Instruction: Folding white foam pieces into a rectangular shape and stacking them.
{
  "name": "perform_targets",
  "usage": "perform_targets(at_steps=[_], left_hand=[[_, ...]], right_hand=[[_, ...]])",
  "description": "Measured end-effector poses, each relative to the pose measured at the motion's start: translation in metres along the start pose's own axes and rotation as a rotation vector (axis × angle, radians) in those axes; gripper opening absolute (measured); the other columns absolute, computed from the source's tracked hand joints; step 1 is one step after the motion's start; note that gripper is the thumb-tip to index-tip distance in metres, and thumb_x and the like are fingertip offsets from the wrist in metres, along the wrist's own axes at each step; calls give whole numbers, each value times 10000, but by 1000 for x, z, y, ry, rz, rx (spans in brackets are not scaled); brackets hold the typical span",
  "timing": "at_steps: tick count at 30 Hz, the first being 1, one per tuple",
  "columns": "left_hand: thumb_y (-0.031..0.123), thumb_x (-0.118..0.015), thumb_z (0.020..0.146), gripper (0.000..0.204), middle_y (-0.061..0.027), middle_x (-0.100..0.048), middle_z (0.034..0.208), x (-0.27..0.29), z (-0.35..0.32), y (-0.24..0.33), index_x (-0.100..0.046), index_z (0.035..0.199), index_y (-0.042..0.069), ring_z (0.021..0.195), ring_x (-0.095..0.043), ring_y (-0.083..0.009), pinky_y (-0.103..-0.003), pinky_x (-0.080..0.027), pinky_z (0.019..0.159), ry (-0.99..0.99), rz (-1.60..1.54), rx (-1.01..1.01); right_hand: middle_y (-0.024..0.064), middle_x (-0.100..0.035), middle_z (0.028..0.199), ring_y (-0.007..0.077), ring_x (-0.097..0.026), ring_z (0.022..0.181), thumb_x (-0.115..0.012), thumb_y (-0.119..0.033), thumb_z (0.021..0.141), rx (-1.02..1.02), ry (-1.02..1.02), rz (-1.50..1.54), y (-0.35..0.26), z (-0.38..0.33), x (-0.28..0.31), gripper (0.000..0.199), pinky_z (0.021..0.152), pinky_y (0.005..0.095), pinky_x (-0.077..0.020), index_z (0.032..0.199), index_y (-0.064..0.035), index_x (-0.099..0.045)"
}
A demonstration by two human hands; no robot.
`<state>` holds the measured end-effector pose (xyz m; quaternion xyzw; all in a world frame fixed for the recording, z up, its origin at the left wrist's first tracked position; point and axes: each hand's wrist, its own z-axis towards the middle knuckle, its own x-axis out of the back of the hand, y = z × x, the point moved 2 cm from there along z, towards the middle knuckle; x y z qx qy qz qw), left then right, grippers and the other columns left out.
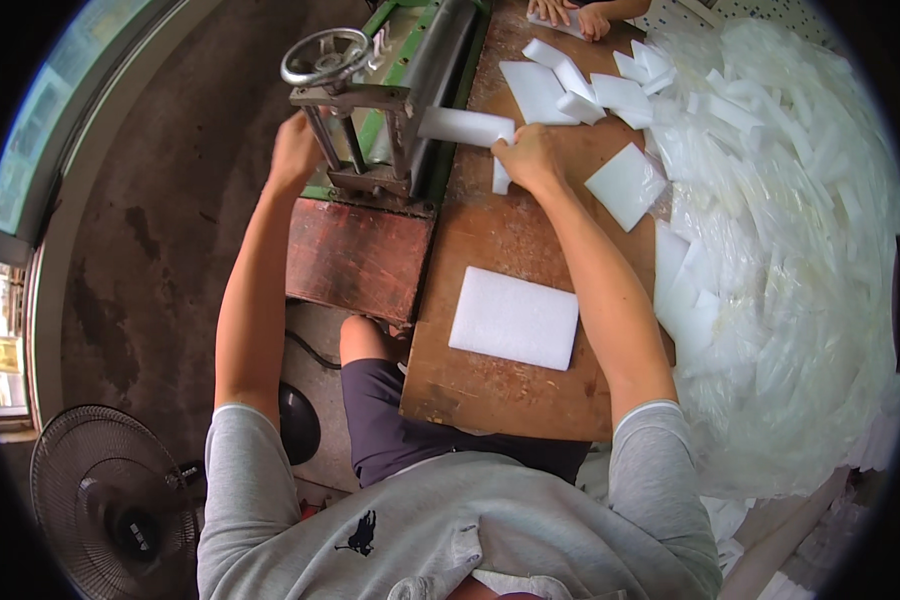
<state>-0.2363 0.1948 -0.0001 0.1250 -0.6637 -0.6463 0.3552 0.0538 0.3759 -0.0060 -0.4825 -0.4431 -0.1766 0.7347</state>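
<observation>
My right hand (530,157) is closed on the near end of a white foam piece (463,126), whose other end reaches to the dark roller (438,75) of a green machine. A small part of white foam also shows below my fingers. My left hand (297,152) is at the left side of the machine's metal frame (355,97), under the handwheel (327,58); its fingers are hidden behind the frame. Nearer to me, a flat white foam sheet (515,318) lies on the brown wooden table (490,240).
Loose foam pieces (540,92) are scattered at the table's far side, beside another person's hands (575,17). A large heap of foam in clear plastic (780,250) crowds the right. A red-brown board (360,255) adjoins the machine; a fan (115,510) stands lower left.
</observation>
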Motion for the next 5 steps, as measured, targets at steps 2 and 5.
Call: perform_targets(at_steps=[2, 5], left_hand=[[339, -518, 1043, 386, -2, -556, 772, 22, -23, 3, -672, 1074, -13, 598, -498, -83, -249, -408, 530, 254, -152, 16], [355, -552, 1036, 401, -7, -569, 771, 17, -69, 17, -658, 1162, -11, 566, -489, -57, -214, -378, 500, 365, -244, -198]], right_hand=[[332, -674, 813, 443, -693, 835, -715, -266, 764, 35, 58, -6, -3, -16, 21, 374, 803, 482, -556, 808, 105, -704], [270, -634, 629, 411, -668, 636, -721, -280, 739, 177, 269, -158, 27, -32, 46, 354, 699, 465, -548, 620, 47, -654]])
